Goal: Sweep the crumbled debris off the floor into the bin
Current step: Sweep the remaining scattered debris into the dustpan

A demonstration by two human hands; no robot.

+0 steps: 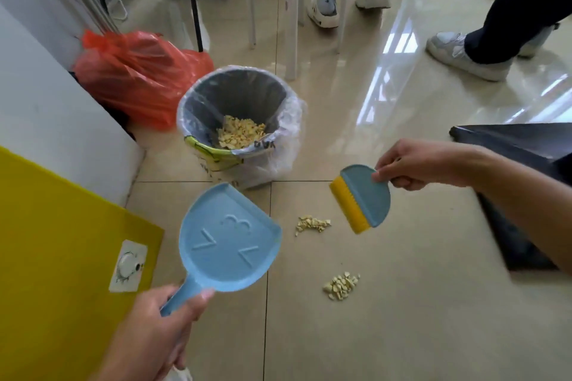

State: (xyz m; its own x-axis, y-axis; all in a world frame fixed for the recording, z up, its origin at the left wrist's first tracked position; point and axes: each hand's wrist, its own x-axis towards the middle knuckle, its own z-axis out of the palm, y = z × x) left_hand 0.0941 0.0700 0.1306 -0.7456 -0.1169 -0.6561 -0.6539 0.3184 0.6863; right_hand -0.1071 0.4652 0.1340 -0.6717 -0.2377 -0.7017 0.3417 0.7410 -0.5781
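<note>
My left hand grips the handle of a light blue dustpan, held above the floor with its pan empty. My right hand holds a small blue brush with yellow bristles just right of a little pile of pale yellow crumbs. A second crumb pile lies nearer to me on the beige tiles. The grey bin, lined with a clear bag, stands behind the dustpan and holds a heap of the same crumbs.
An orange plastic bag lies left of the bin against a white wall. A yellow panel fills the lower left. White table legs and two people's shoes stand beyond the bin. A black bag lies at the right.
</note>
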